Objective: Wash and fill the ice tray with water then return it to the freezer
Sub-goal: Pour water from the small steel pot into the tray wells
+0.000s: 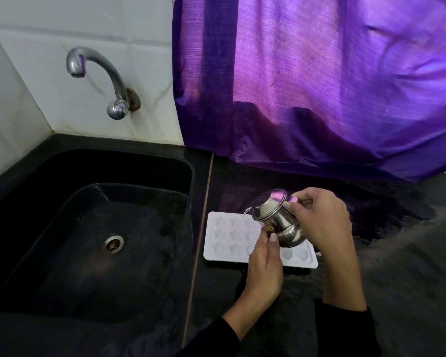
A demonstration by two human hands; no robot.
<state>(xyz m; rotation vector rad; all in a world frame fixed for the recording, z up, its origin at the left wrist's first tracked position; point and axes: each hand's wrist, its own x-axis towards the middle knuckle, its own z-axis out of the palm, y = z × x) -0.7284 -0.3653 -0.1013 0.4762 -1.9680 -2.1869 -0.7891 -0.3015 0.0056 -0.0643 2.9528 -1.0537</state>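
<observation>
Below both hands' fingers (pixel 273 239), ice tray (pixel 224 235) lies flat.

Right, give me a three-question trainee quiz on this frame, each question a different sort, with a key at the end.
1. True or false: the ice tray lies inside the sink.
2. Multiple choice: what is tilted over the tray? A) a glass bottle B) a small steel pot with a spout C) a plastic mug
3. Fill in: the pot is held by ____ hands, the left hand low on its near side and the right hand on its far side.

Key
1. False: it lies on the dark counter, right of the sink.
2. B
3. both
</observation>
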